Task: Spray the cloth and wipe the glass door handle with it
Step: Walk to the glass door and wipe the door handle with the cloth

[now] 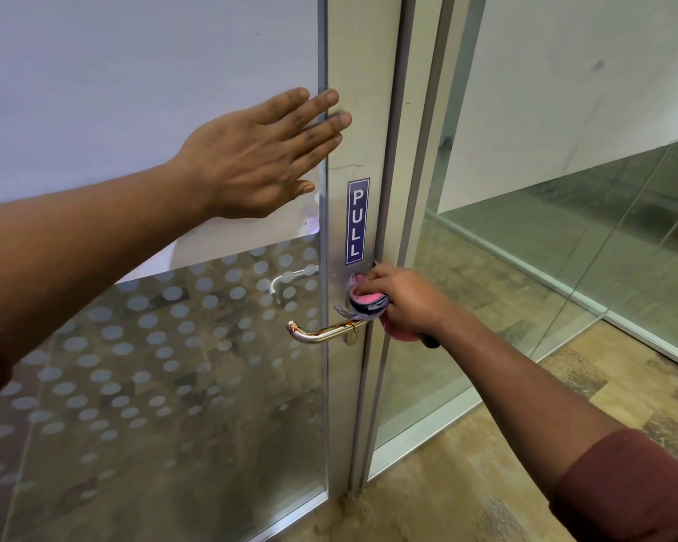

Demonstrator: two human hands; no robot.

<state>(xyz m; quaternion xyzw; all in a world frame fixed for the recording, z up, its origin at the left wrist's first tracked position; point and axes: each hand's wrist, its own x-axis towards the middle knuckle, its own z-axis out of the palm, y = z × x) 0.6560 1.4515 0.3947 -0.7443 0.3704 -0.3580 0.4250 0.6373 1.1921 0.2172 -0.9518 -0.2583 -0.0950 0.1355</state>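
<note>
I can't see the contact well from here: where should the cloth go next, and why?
Probably slide the right hand down and left so the pink cloth runs along the lever handle. The cloth now sits bunched on the door frame just above the handle's base, the lever itself looks uncovered, and the left hand lies flat against the door, bracing it.

Handle (321,333): polished, glossy metal. Door frame (363,111): brushed matt metal. Cloth (365,301): soft pink fabric. Glass (153,365): frosted dots.
</note>
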